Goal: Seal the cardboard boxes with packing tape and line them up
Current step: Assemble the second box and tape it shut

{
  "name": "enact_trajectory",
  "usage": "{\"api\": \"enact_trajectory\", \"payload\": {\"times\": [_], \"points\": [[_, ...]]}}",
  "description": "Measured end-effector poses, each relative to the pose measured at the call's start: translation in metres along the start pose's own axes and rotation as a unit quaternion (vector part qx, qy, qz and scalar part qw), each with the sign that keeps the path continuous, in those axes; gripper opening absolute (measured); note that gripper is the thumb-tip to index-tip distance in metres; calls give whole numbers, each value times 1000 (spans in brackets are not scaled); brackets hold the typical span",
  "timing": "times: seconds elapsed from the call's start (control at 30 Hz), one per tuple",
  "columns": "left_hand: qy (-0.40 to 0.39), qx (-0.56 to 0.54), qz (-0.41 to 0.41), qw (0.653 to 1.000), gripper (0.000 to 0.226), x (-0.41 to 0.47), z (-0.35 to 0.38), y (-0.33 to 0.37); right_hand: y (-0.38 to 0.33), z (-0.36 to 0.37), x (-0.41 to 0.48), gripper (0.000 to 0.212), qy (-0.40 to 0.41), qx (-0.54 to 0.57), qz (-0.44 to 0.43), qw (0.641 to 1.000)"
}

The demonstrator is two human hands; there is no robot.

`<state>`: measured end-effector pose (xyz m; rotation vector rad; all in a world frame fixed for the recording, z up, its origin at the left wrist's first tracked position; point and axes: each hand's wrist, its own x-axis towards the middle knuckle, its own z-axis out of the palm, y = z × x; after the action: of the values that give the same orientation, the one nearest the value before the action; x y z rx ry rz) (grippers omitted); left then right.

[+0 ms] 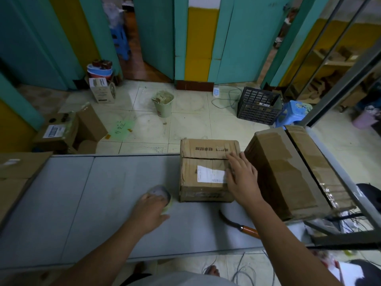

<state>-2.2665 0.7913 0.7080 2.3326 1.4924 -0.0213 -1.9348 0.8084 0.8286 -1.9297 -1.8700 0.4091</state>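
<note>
A small cardboard box (203, 162) with a white label stands on the grey table (86, 203). My right hand (242, 176) lies flat on its top right side, fingers straight. A larger taped cardboard box (288, 168) stands just right of it, hanging over the table's right end. My left hand (151, 209) grips a roll of packing tape (159, 191) that rests on the table left of the small box. The roll is blurred.
A knife with an orange handle (245, 229) lies on the table near the front edge, under my right forearm. Open cardboard boxes (14, 174) sit at the table's left end. On the floor beyond stand a bin (164, 106), a black crate (257, 106) and more boxes (68, 131).
</note>
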Motion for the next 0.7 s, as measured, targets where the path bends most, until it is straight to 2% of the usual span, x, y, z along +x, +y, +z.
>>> {"api": "enact_trajectory", "payload": {"times": [0.1,0.17,0.23,0.3,0.43,0.53,0.6,0.7], "points": [[20,-7,-33,999,35,-5,-3,-8,-6,-2,0,52,0,0,-5,1000],[80,-40,-33,995,24,-15,-19,-13,-10,-3,1,52,1,1,-14,1000],[151,-64,-24,986,27,-28,-40,-17,-14,-5,3,51,4,0,-25,1000],[183,-70,-9,981,33,-37,-67,-15,-19,-9,7,51,9,4,-39,999],[230,-80,48,969,20,-38,-126,4,-43,-23,16,51,14,61,-64,996],[245,-81,107,960,13,-28,-166,35,-71,-40,21,55,-29,151,-114,981],[241,-74,145,957,8,-19,-187,58,-91,-46,24,65,-63,188,-161,967],[238,-67,175,953,3,-6,-205,85,-113,-48,28,76,-87,235,-185,950]]}}
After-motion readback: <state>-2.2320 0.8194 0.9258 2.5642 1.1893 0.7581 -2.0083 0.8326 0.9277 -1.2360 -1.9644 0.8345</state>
